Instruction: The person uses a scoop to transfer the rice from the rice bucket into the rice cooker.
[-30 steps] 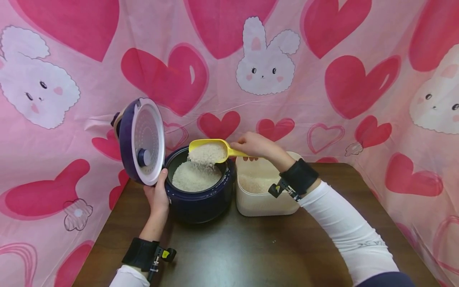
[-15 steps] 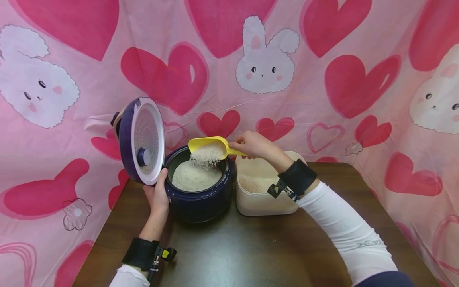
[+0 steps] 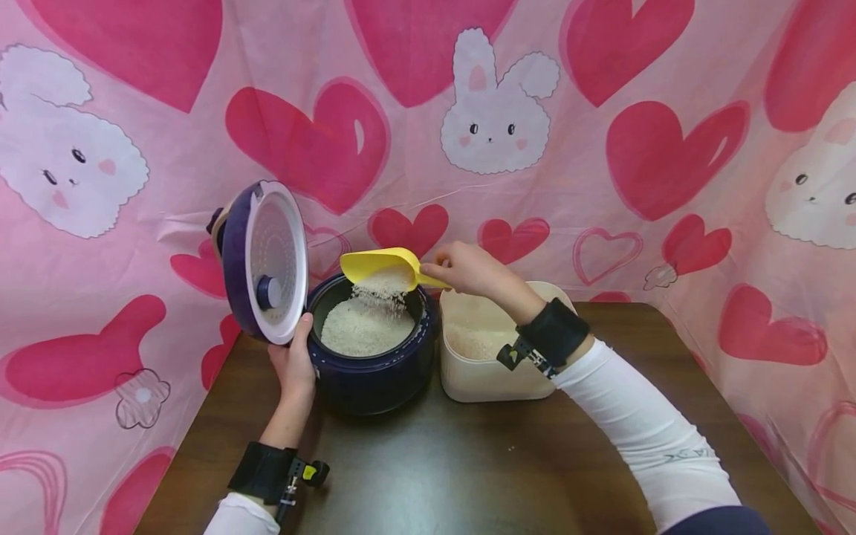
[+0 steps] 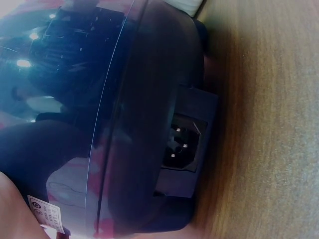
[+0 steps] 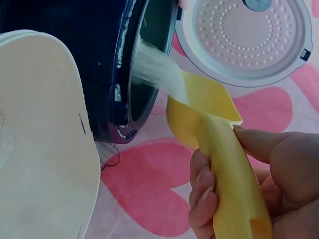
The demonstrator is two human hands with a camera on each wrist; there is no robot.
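In the head view my right hand (image 3: 468,269) grips the handle of a yellow scoop (image 3: 377,261) above the rice cooker. Its bowl is tilted, and rice (image 5: 162,72) pours out in a stream, seen close up in the right wrist view. The dark blue rice cooker (image 3: 374,383) stands with its lid (image 3: 274,253) raised to the left. Rice (image 3: 364,331) lies heaped in the pot inside it. My left hand (image 3: 294,368) holds the cooker at the lid's base, thumb in front; its other fingers are mostly hidden behind the lid.
A cream-coloured bin (image 3: 498,375) with rice inside stands right of the cooker. A few grains lie on the dark wooden table (image 3: 461,468). The cooker's power socket (image 4: 183,144) faces the left wrist camera. A pink cloth (image 3: 414,171) with hearts and rabbits hangs behind.
The scoop has tilted further and shifted slightly left and up, and rice falls from its lower side. My left hand, the lid and the cooker stay where they were.
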